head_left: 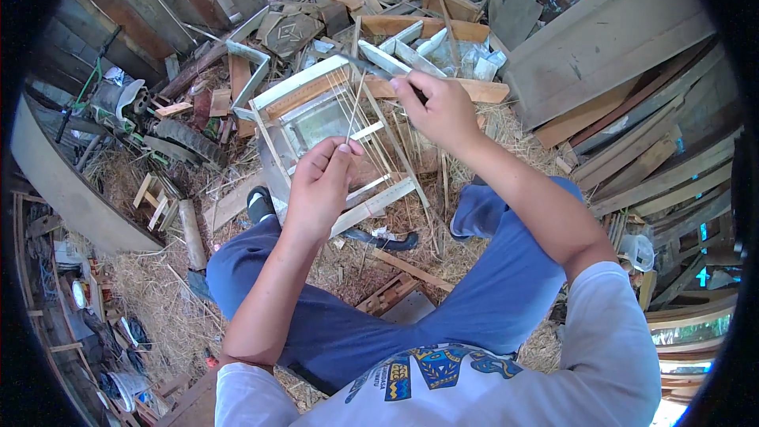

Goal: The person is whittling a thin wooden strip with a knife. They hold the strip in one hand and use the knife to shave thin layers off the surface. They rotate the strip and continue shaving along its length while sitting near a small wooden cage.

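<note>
My left hand (320, 190) pinches a thin stick (353, 115) to keep it upright in the frame (332, 138) at 12 o'clock, while my right hand (439, 111) grips a dark tool (365, 68) near the top.

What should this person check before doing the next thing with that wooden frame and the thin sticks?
1. Left hand pinches a thin stick: ok.
2. Right hand grips a dark tool at the frame's top: ok.
3. Wooden frame steadied: cannot tell; it leans by the knees.
4. Sticks evenly spaced: not ok, several splay.
5. Footing: not ok, straw and scrap boards around.
</note>
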`<control>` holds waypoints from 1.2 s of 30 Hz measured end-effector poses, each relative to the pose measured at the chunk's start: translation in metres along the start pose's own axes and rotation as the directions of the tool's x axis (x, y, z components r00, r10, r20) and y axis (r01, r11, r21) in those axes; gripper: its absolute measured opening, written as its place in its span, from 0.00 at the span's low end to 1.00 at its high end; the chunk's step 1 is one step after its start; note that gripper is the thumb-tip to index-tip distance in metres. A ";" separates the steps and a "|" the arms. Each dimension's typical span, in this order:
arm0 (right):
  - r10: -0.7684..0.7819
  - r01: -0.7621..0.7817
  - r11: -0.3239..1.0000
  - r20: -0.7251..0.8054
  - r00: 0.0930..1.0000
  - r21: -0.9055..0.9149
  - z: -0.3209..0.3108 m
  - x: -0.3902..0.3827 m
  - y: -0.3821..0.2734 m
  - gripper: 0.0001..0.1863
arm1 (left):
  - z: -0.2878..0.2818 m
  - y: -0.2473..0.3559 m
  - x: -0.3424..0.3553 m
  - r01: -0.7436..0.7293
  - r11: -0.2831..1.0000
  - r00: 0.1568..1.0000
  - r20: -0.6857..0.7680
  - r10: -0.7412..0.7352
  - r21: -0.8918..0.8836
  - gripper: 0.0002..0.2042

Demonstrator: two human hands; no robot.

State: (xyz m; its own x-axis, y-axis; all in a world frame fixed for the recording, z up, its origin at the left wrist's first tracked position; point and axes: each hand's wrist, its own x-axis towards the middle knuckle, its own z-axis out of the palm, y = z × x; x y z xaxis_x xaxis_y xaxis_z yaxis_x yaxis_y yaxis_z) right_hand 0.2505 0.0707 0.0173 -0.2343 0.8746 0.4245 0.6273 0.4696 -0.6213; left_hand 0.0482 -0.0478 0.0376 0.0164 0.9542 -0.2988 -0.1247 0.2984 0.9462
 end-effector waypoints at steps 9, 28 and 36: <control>-0.347 0.365 0.921 0.142 0.927 -0.133 0.000 -0.012 -0.014 0.22 | -0.006 -0.020 0.008 -0.226 0.973 0.974 0.046 0.224 0.043 0.11; -0.397 0.421 0.888 0.150 0.905 -0.186 -0.004 -0.009 -0.007 0.22 | -0.003 -0.023 0.006 -0.208 0.972 0.978 -0.003 0.209 0.114 0.10; -0.054 0.059 0.992 0.053 0.997 -0.112 -0.018 0.010 0.003 0.19 | -0.007 -0.027 0.011 -0.128 0.988 0.992 0.008 0.128 0.084 0.10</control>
State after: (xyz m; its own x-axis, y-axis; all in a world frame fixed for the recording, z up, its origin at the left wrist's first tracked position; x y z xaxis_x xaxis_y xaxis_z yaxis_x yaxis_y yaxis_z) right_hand 0.2633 0.0785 0.0313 -0.3065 0.8533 0.4218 0.6918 0.5040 -0.5170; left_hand 0.0448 -0.0450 0.0080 0.0081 0.9847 -0.1740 -0.0418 0.1742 0.9838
